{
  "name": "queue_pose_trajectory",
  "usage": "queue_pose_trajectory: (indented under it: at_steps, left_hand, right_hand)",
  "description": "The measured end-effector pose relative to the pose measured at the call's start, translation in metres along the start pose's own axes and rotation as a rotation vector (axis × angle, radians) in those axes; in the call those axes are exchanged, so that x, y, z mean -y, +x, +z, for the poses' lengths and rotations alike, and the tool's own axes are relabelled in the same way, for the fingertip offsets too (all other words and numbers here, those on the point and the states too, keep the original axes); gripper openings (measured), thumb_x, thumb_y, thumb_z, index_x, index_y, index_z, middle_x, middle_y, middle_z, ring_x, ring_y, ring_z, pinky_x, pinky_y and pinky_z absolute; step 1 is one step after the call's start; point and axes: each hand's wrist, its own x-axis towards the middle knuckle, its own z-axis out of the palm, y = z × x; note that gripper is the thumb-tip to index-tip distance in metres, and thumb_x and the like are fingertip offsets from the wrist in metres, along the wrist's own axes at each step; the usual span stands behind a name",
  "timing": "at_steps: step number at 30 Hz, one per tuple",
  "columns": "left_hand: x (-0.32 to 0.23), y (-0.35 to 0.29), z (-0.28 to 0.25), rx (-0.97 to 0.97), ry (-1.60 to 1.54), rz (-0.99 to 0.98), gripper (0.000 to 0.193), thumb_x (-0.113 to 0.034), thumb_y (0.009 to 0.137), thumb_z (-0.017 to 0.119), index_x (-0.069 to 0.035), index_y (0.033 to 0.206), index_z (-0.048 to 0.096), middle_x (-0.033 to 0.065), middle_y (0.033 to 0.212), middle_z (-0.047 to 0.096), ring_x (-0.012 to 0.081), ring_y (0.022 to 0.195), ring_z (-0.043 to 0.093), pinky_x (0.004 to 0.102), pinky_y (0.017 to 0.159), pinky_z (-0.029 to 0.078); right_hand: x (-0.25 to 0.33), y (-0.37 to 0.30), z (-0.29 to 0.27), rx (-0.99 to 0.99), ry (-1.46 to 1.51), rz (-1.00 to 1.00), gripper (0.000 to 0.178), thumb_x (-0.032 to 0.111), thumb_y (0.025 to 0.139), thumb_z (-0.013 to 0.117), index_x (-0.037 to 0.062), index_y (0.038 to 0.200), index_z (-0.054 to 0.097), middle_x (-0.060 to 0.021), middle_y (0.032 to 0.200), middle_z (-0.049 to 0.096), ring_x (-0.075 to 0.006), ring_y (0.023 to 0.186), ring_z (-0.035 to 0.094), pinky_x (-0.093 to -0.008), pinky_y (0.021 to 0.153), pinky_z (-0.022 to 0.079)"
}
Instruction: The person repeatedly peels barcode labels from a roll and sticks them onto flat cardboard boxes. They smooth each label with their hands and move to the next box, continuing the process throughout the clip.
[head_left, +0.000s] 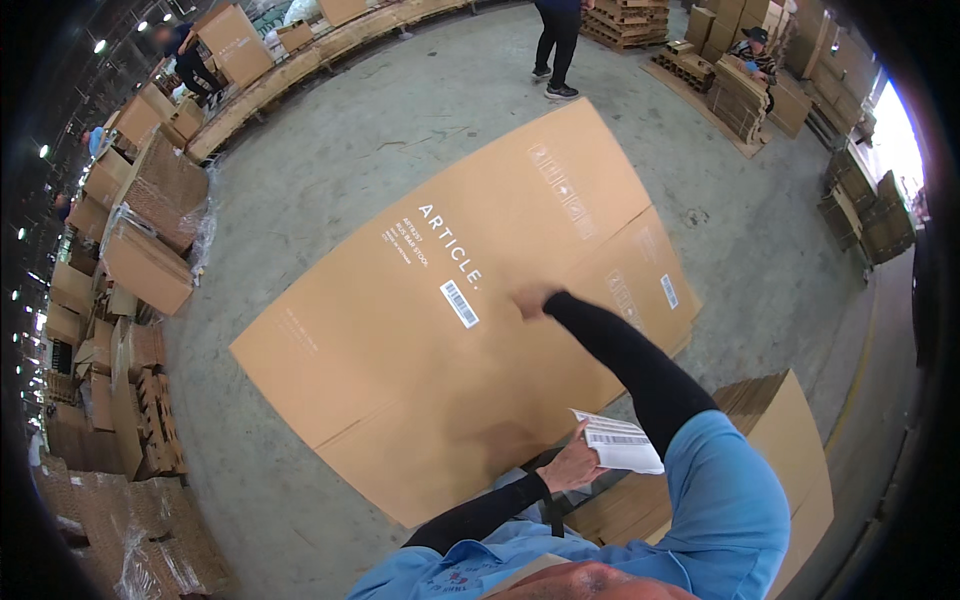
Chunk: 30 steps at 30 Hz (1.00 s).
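Note:
A large flat brown carton [370, 350] with white print lies across the middle of the view. One white barcode label [459, 304] is on its main panel, and another barcode label [669, 291] is near its right edge. Close to my body, my left hand [572, 466] grips a stack of white barcode label sheets [622, 446]. My right hand [533, 301] reaches over the carton, to the right of the middle label. Motion smears its fingers, so whether it touches the cardboard or holds anything is unclear.
Flat cardboard sheets [790, 450] are stacked at my lower right. Cartons [145, 265] and wrapped bundles [150, 530] line the left side. A person [560, 45] stands just beyond the carton; another person [757, 62] is by stacked cardboard [738, 102]. A long wooden platform [290, 85] runs along the upper left.

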Motion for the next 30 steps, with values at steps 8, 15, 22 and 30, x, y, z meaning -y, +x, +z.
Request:
queue_pose_trajectory:
  at_steps: [8,15,22,30]
  left_hand:
    - [0.027,-0.038,0.064,0.108,-0.119,-0.094,0.048,-0.035,0.100,0.053,-0.018,0.145,0.053,0.0142,0.150,0.049,0.0327,0.146,0.035,0.0607,0.120,0.008]
    - [0.014,-0.007,0.024,0.126,-0.585,-0.165,0.054,-0.036,0.098,0.058,-0.006,0.143,0.052,0.0197,0.153,0.044,0.0362,0.147,0.026,0.0495,0.122,0.012]
    - [-0.041,0.025,-0.044,0.484,-0.818,-0.094,0.045,-0.031,0.101,0.058,0.000,0.134,0.056,0.0207,0.128,0.055,0.0373,0.129,0.043,0.0442,0.113,0.030]
    - [-0.193,-0.058,-0.008,0.494,-0.241,0.775,0.049,-0.035,0.097,0.062,-0.017,0.142,0.057,0.0137,0.156,0.042,0.0382,0.151,0.022,0.0661,0.120,-0.003]
  right_hand:
    - [-0.016,-0.237,0.238,-0.179,0.846,0.379,0.053,0.023,0.080,0.069,0.0003,0.127,0.063,-0.0242,0.114,0.070,-0.0398,0.108,0.067,-0.0470,0.091,0.054]
    - [0.052,-0.432,0.290,-0.868,1.331,1.056,0.048,0.020,0.089,0.070,-0.0061,0.128,0.062,-0.0165,0.109,0.073,-0.0212,0.103,0.068,-0.0346,0.088,0.054]
    - [0.237,-0.501,0.250,-1.404,1.931,1.095,0.059,0.044,0.104,0.052,0.0051,0.148,0.047,-0.0115,0.145,0.056,-0.0212,0.136,0.049,-0.0387,0.113,0.035]
    - [0.446,-0.573,0.283,-1.989,1.655,0.803,0.071,0.045,0.102,0.055,0.0002,0.154,0.035,-0.0157,0.157,0.040,-0.0275,0.145,0.039,-0.0414,0.119,0.028]
